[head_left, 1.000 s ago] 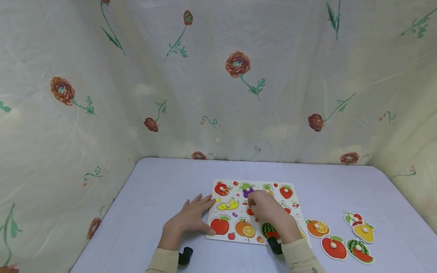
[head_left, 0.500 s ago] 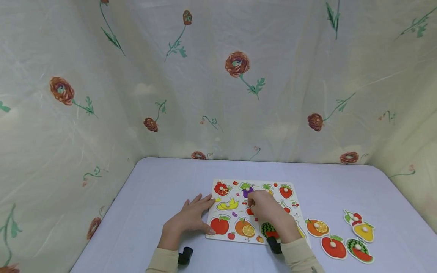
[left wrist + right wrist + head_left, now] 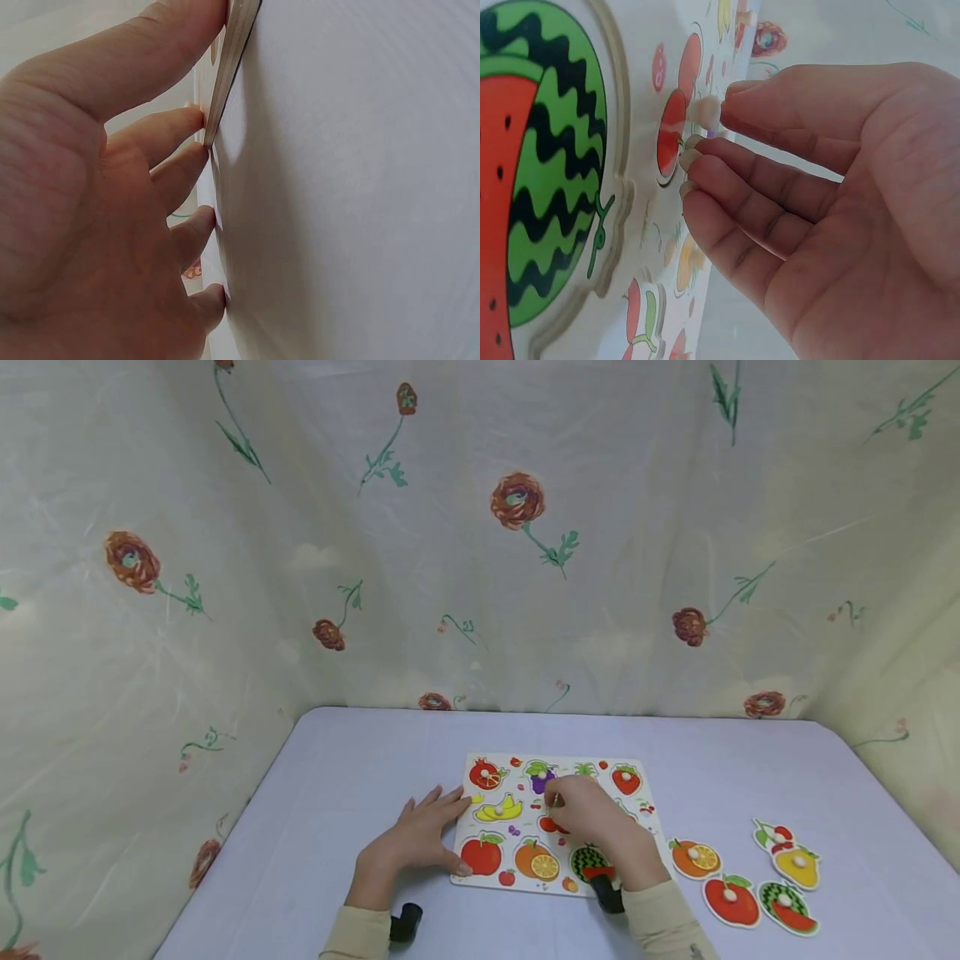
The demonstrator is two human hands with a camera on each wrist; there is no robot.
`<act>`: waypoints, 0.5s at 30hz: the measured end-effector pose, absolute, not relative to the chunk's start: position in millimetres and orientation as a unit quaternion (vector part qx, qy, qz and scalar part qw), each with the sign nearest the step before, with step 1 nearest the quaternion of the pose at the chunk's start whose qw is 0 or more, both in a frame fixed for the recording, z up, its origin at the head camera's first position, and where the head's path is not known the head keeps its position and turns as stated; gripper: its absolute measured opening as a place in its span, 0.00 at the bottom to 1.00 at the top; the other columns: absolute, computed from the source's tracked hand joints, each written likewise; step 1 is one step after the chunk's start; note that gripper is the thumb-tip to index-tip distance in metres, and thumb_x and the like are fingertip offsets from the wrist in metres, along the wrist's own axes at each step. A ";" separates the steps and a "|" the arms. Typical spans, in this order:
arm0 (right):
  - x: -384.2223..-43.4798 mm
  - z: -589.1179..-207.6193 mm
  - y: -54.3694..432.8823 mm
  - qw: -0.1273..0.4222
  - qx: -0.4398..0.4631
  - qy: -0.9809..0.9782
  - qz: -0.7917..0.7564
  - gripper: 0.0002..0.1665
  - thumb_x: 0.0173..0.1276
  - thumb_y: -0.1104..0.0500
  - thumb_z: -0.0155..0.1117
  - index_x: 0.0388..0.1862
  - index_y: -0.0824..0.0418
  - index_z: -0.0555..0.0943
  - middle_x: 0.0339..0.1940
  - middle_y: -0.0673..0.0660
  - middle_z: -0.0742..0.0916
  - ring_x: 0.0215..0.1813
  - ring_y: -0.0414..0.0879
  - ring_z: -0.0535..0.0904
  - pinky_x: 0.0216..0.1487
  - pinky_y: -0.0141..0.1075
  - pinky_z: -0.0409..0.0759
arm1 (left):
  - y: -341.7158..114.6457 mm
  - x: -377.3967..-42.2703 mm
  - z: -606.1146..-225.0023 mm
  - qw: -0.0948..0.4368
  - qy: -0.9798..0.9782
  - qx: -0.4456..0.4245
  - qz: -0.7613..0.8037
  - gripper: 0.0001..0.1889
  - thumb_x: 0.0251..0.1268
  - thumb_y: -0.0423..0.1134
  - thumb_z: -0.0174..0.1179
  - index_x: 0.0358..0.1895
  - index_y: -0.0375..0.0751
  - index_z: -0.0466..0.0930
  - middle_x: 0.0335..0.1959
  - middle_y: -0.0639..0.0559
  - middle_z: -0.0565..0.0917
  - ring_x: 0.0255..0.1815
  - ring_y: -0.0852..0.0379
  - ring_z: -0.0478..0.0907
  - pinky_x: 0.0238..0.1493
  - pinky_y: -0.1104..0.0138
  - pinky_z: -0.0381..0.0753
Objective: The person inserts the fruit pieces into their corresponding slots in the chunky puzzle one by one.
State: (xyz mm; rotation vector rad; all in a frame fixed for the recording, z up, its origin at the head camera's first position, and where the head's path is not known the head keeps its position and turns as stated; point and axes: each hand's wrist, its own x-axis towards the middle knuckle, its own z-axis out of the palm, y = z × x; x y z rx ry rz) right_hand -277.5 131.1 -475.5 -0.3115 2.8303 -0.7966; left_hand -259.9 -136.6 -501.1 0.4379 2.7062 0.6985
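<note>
head view, lower center: left hand (image 3: 416,835), fingers spread, touches puzzle board (image 3: 468,825). right hand (image 3: 592,814) curled at knob (image 3: 705,111), upper middle of right wrist frame; can't tell if pinched.

pale creased curtain (image 3: 615,539) (reddish-brown flowers (image 3: 517,500) printed on it), whitish table (image 3: 375,747) below

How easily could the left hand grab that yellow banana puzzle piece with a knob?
Yes, probably easily: the left hand rests at the edge of the white wooden board, near the banana piece, which nothing covers.
</note>
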 end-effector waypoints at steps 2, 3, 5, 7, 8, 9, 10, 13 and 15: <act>-277.5 -473.6 132.9 0.091 -0.100 0.953 -0.271 0.05 0.65 0.63 0.64 0.39 0.57 0.85 0.36 0.52 0.85 0.37 0.46 0.75 0.38 0.35 0.77 | -136.4 -260.2 -501.3 0.156 0.945 0.153 0.244 0.53 0.42 0.55 0.78 0.76 0.53 0.62 0.81 0.55 0.58 0.83 0.44 0.45 0.79 0.36 0.41; -277.2 -472.4 134.0 0.092 -0.096 0.953 -0.273 0.06 0.66 0.63 0.64 0.40 0.57 0.85 0.37 0.52 0.85 0.38 0.46 0.75 0.38 0.35 0.77 | -136.3 -260.3 -501.3 0.155 0.945 0.153 0.245 0.53 0.42 0.55 0.78 0.76 0.53 0.62 0.80 0.55 0.58 0.83 0.44 0.45 0.79 0.36 0.41; -276.6 -471.0 137.1 0.092 -0.090 0.952 -0.279 0.06 0.66 0.62 0.64 0.41 0.57 0.85 0.38 0.52 0.84 0.38 0.46 0.75 0.38 0.35 0.76 | -136.1 -260.4 -501.1 0.155 0.945 0.154 0.245 0.53 0.42 0.55 0.78 0.76 0.53 0.63 0.80 0.54 0.59 0.83 0.44 0.45 0.79 0.35 0.41; -276.4 -469.8 140.7 0.090 -0.087 0.951 -0.284 0.07 0.67 0.61 0.63 0.42 0.57 0.84 0.39 0.53 0.84 0.39 0.46 0.75 0.38 0.35 0.76 | -136.2 -260.3 -501.0 0.154 0.945 0.155 0.245 0.53 0.42 0.55 0.78 0.76 0.53 0.63 0.80 0.54 0.59 0.83 0.44 0.45 0.79 0.35 0.41; -276.2 -468.9 142.7 0.087 -0.088 0.950 -0.285 0.07 0.67 0.62 0.63 0.43 0.57 0.84 0.39 0.53 0.84 0.40 0.46 0.75 0.38 0.35 0.76 | -136.2 -260.2 -501.0 0.155 0.944 0.155 0.245 0.53 0.42 0.55 0.78 0.76 0.53 0.63 0.80 0.54 0.59 0.83 0.44 0.45 0.79 0.35 0.41; -276.2 -468.1 144.8 0.084 -0.089 0.950 -0.286 0.07 0.68 0.62 0.62 0.43 0.58 0.84 0.39 0.53 0.84 0.40 0.46 0.75 0.39 0.35 0.76 | -136.3 -260.2 -501.2 0.155 0.944 0.155 0.245 0.53 0.42 0.55 0.78 0.76 0.53 0.63 0.80 0.54 0.59 0.83 0.44 0.45 0.79 0.35 0.41; -276.6 -467.6 147.0 0.082 -0.090 0.950 -0.287 0.07 0.68 0.62 0.62 0.42 0.58 0.84 0.38 0.53 0.83 0.40 0.47 0.74 0.39 0.36 0.76 | -136.4 -260.1 -501.4 0.155 0.945 0.155 0.245 0.53 0.42 0.55 0.78 0.76 0.53 0.63 0.80 0.55 0.59 0.83 0.44 0.45 0.79 0.36 0.41; -277.8 -464.6 154.0 0.074 -0.095 0.951 -0.284 0.07 0.68 0.63 0.61 0.42 0.59 0.84 0.36 0.54 0.82 0.39 0.48 0.73 0.39 0.37 0.75 | -136.3 -260.1 -502.1 0.155 0.945 0.154 0.244 0.53 0.42 0.56 0.78 0.76 0.53 0.62 0.81 0.55 0.58 0.83 0.44 0.45 0.79 0.36 0.41; -278.9 -462.5 158.9 0.072 -0.095 0.953 -0.279 0.07 0.68 0.64 0.61 0.43 0.60 0.84 0.35 0.55 0.81 0.39 0.48 0.73 0.38 0.38 0.75 | -136.2 -260.2 -502.6 0.155 0.945 0.153 0.244 0.53 0.42 0.56 0.78 0.76 0.53 0.62 0.81 0.55 0.58 0.83 0.44 0.45 0.79 0.36 0.41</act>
